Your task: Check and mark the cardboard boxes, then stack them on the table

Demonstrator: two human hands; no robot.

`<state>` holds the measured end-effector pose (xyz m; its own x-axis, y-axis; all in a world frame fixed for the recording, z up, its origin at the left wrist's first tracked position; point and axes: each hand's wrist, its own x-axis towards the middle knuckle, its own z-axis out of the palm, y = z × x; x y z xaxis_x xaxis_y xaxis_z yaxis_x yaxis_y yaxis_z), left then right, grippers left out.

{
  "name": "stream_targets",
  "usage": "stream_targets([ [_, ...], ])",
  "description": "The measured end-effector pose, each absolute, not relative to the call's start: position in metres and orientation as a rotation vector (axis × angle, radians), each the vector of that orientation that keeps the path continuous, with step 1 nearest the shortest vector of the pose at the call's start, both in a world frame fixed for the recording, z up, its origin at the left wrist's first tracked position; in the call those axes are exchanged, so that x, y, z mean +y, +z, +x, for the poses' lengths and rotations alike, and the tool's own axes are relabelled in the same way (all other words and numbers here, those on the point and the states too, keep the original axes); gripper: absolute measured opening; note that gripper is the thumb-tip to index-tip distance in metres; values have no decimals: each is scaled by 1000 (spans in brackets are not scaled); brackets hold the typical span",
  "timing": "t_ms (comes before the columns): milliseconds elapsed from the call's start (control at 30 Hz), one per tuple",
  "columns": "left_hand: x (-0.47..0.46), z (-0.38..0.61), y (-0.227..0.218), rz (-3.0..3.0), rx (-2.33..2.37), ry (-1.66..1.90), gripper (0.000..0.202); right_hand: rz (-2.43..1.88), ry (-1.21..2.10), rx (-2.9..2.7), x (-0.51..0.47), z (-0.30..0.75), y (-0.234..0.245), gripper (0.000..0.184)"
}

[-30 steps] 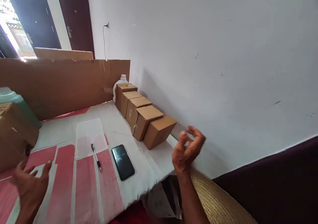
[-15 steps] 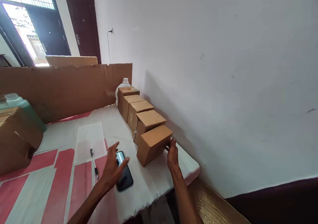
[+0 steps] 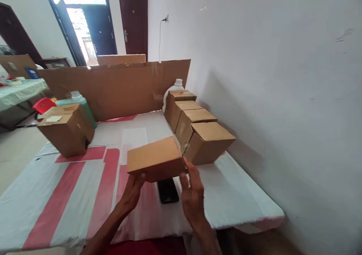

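Note:
I hold a small closed cardboard box (image 3: 154, 159) up in front of me with both hands, above the table. My left hand (image 3: 132, 191) grips its near left underside. My right hand (image 3: 192, 191) grips its near right corner, fingers curled up against the side. Under the box a black phone (image 3: 168, 191) lies flat on the red and white cloth. A row of several like boxes (image 3: 207, 142) stands along the white wall, just right of the held box.
A larger cardboard box (image 3: 66, 129) stands at the table's left with a green bottle (image 3: 80, 102) behind it. A cardboard sheet (image 3: 118, 85) stands across the far edge, a white jug (image 3: 177, 86) beside it. The table edge (image 3: 254, 219) is close at right.
Both hands closed on the nearest box of the row and lifted it left and towards me, over the phone. The view swung left, and the pen is hidden.

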<state>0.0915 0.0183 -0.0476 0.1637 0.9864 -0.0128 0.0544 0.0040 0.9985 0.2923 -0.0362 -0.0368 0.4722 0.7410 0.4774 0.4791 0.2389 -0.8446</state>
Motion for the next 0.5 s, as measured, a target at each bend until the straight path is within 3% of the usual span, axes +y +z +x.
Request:
stream_targets([
  [200, 26, -26, -74, 942, 1318, 1572, 91, -1168, 434, -1588, -39, 179, -71, 59],
  [367, 16, -59, -91, 840, 1454, 1582, 87, -1041, 464, -1791, -46, 154, -81, 69],
  [500, 12, -60, -99, 898, 1531, 1516, 83, -1064, 451, -1831, -34, 158, -70, 66],
])
